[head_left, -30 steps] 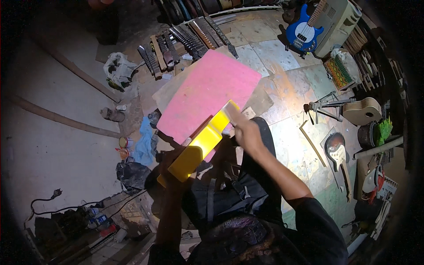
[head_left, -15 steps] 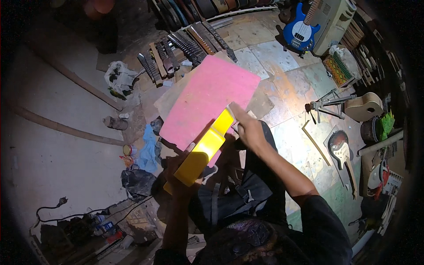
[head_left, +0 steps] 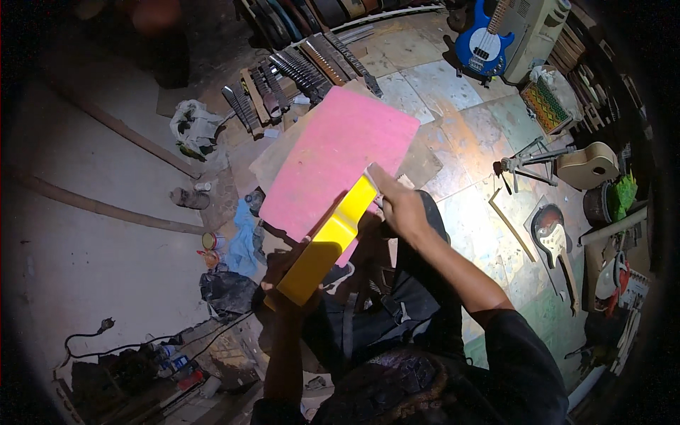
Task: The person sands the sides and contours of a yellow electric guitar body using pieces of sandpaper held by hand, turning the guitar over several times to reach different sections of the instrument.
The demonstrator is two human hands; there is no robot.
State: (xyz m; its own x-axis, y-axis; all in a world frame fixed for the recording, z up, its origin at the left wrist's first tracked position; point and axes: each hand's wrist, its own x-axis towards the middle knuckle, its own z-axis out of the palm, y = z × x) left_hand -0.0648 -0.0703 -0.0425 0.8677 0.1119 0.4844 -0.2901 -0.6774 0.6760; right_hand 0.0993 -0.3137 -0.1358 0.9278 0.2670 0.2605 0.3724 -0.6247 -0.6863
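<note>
A glossy yellow guitar body (head_left: 327,237) is tilted across my lap, its waisted side facing up. My left hand (head_left: 287,287), deep in shadow, is closed around its lower end. At the upper end, my right hand (head_left: 400,205) presses with bent, closed fingers against the rim. A thin pale edge shows at those fingertips, too small to name. Beyond the body lies a pink board (head_left: 340,156), set on larger brownish sheets.
Files and rasps (head_left: 301,74) lie in a row behind the board. Blue cloth (head_left: 243,237) and a black plastic bag (head_left: 225,292) are to the left. On the right are a blue bass guitar (head_left: 484,46), a metal stand (head_left: 528,166) and an unfinished guitar (head_left: 551,241).
The yellow body stays in both hands, in nearly the same pose. My right hand has shifted very slightly at the rim, and the whole view has moved a little.
</note>
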